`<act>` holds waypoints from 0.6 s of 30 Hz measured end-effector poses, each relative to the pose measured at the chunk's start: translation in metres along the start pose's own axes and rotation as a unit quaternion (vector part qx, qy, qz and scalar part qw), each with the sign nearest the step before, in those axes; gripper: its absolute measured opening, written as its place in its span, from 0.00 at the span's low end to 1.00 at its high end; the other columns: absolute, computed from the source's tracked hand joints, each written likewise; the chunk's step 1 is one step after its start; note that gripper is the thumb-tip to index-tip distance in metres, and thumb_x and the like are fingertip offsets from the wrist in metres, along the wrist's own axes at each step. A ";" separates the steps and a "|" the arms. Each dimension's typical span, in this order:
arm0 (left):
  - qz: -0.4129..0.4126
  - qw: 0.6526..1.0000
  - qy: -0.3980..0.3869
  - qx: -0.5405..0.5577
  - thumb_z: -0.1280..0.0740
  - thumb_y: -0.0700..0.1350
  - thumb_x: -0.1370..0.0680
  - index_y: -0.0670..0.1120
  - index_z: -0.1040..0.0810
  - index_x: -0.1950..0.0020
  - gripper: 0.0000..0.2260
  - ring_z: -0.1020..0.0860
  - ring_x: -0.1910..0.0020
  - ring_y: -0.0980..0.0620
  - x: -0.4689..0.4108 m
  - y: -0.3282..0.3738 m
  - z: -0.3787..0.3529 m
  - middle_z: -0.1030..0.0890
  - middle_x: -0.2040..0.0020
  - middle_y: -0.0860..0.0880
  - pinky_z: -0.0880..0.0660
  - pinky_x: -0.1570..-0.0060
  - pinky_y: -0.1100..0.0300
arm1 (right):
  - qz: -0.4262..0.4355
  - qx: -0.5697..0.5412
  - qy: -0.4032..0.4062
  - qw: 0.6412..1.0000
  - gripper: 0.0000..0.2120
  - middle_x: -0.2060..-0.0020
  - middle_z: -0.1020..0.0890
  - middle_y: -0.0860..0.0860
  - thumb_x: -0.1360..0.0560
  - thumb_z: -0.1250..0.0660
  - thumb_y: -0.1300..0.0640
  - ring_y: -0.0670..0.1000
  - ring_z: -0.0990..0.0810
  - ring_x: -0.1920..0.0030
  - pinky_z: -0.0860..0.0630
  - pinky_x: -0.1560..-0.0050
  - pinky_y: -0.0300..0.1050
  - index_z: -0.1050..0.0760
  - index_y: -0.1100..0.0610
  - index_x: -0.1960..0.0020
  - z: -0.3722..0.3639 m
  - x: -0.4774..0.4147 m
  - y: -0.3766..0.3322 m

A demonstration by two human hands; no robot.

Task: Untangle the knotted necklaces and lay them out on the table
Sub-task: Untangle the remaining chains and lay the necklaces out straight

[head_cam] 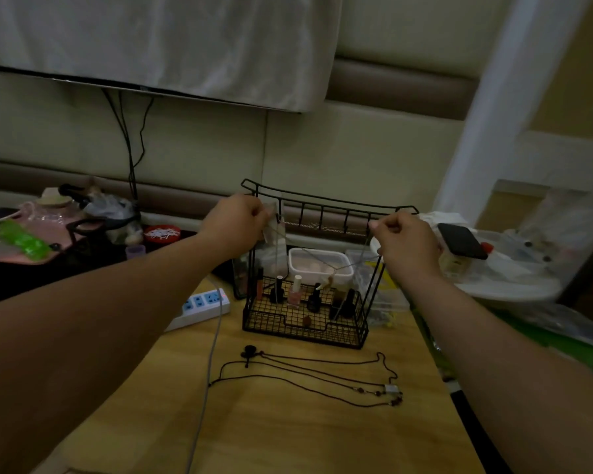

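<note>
A light wooden tabletop [288, 422] stands against a padded wall, under a cloth-draped screen [172, 46]. Two dark cord necklaces [322, 371] lie flat near the middle of the tabletop, their long axis running left to right, with a black pendant at the left end and beads at the right. Above them both hands are raised and apart. The left hand [237, 224] and the right hand [408, 244] each pinch an end of a thin pale chain [353, 264], which sags between them in a shallow V with a small pendant at the low point. Right behind the chain, toward the far edge, a black wire rack [305, 323] holds nail polish bottles [295, 290]. A white power strip [202, 304] lies by the left edge, and a phone [463, 241] rests on a cluttered white tray [514, 289] at the right.
</note>
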State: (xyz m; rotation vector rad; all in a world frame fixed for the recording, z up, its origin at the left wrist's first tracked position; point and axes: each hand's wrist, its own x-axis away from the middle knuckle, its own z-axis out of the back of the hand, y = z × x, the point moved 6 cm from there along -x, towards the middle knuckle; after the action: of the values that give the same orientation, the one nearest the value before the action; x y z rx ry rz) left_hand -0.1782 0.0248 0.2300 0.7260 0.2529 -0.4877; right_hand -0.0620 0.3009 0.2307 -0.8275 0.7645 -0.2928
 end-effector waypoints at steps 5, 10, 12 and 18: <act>-0.044 0.996 0.039 -0.060 0.39 0.54 0.14 0.49 0.23 0.52 0.12 0.22 0.62 0.50 0.002 0.006 0.001 0.21 0.61 0.49 0.24 0.61 0.53 | -0.018 -0.015 0.000 1.000 0.08 0.57 0.17 0.50 0.18 0.33 0.51 0.55 0.16 0.53 0.25 0.56 0.46 0.24 0.45 0.56 -0.011 0.012 0.021; -0.088 0.985 0.033 -0.145 0.41 0.53 0.13 0.50 0.29 0.47 0.08 0.24 0.63 0.52 0.006 0.012 -0.004 0.24 0.59 0.51 0.26 0.62 0.52 | -0.035 -0.021 -0.015 0.999 0.07 0.55 0.18 0.48 0.17 0.35 0.52 0.53 0.16 0.52 0.21 0.53 0.49 0.24 0.47 0.54 -0.023 0.030 0.034; -0.094 0.983 0.026 -0.153 0.41 0.53 0.13 0.51 0.31 0.47 0.08 0.25 0.63 0.52 0.008 0.008 -0.008 0.24 0.60 0.51 0.29 0.65 0.53 | -0.036 -0.023 -0.025 0.999 0.06 0.55 0.18 0.48 0.16 0.36 0.52 0.52 0.18 0.52 0.25 0.58 0.46 0.24 0.48 0.52 -0.026 0.034 0.036; -0.064 0.993 0.004 -0.101 0.40 0.53 0.14 0.53 0.31 0.46 0.05 0.24 0.63 0.54 0.017 -0.011 -0.022 0.23 0.58 0.52 0.31 0.67 0.56 | -0.034 -0.020 -0.035 0.999 0.02 0.54 0.19 0.49 0.17 0.35 0.55 0.51 0.20 0.53 0.30 0.61 0.42 0.24 0.50 0.49 -0.027 0.035 0.033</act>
State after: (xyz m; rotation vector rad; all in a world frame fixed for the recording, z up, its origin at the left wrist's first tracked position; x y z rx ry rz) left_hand -0.1704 0.0273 0.2012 0.5171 0.3528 -0.5717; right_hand -0.0585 0.2899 0.1765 -0.8993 0.6800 -0.3087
